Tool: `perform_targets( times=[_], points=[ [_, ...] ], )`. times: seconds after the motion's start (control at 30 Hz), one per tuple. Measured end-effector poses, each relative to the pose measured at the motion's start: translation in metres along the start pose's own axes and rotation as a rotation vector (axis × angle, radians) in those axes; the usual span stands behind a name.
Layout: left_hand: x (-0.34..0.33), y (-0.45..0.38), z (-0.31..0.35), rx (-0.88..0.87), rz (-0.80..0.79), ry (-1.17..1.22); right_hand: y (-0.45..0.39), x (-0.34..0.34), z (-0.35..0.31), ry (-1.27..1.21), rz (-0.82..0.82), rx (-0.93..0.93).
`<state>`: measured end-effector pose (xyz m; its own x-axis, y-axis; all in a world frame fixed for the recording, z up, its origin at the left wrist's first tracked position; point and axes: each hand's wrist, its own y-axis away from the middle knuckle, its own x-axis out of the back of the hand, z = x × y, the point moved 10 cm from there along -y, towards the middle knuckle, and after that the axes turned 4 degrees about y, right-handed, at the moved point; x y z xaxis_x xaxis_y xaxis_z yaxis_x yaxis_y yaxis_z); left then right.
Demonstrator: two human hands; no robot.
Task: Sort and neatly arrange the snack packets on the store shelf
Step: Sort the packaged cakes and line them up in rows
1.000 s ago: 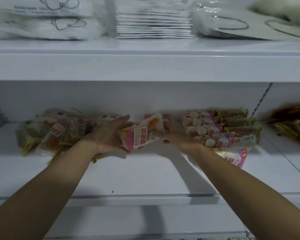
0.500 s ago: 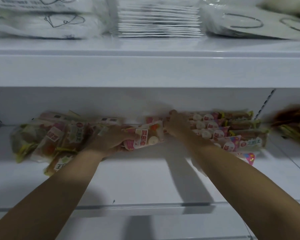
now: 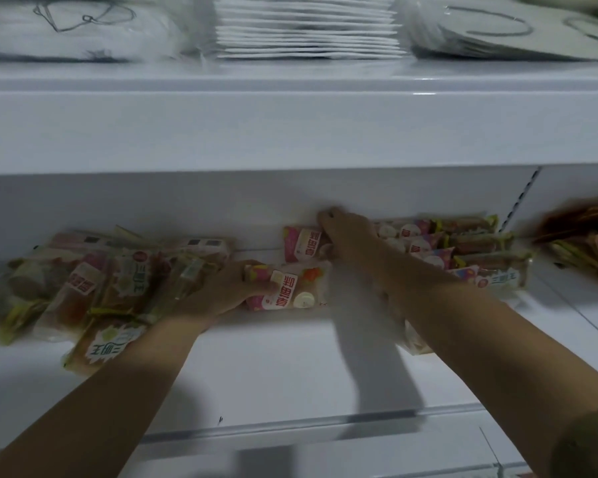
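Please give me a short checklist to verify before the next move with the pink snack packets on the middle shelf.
1. Left hand holds the front pink packet: ok, fingers at its left end.
2. Right hand reaches the rear pink packet by the back wall: ok; its grip cannot tell, blurred.
3. Both pink packets aligned: not ok, they are offset.
4. Left pile tidy: not ok, packets overlap at angles.
5. Right rows neat: ok, mostly parallel.
6. Free shelf space in front: ok.
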<state>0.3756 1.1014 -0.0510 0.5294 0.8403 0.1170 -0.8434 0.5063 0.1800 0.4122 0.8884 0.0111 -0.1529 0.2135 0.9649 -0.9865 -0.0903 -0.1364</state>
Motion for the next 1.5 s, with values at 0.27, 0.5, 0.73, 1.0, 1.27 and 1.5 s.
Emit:
perform_targets(
  times=[0.27,0.5,0.73,1.0,1.27,1.5],
  points=[
    [-0.002,-0.021,-0.005,-0.068,0.029,-0.021,0.003,-0.009,-0.007,0.173,0.050,0.039],
    [0.002,-0.040,0.009,-0.202,0.140,-0.218,0.002,-0.004,0.003,0.242,0.052,0.085],
    [-0.014,-0.047,0.014,-0.227,0.207,-0.226,0.010,0.007,0.018,0.115,-0.008,0.139],
    [-0.034,-0.063,0.026,-0.307,0.371,-0.222,0.049,0.035,0.074,-0.199,-0.050,-0.057],
    [-0.036,-0.044,0.036,-0.350,0.447,-0.151,0.060,0.049,0.038,-0.352,0.079,-0.030],
    [0.050,0.035,0.061,-0.468,0.553,-1.028,0.019,0.054,-0.093,-0.594,0.101,0.196]
  ],
)
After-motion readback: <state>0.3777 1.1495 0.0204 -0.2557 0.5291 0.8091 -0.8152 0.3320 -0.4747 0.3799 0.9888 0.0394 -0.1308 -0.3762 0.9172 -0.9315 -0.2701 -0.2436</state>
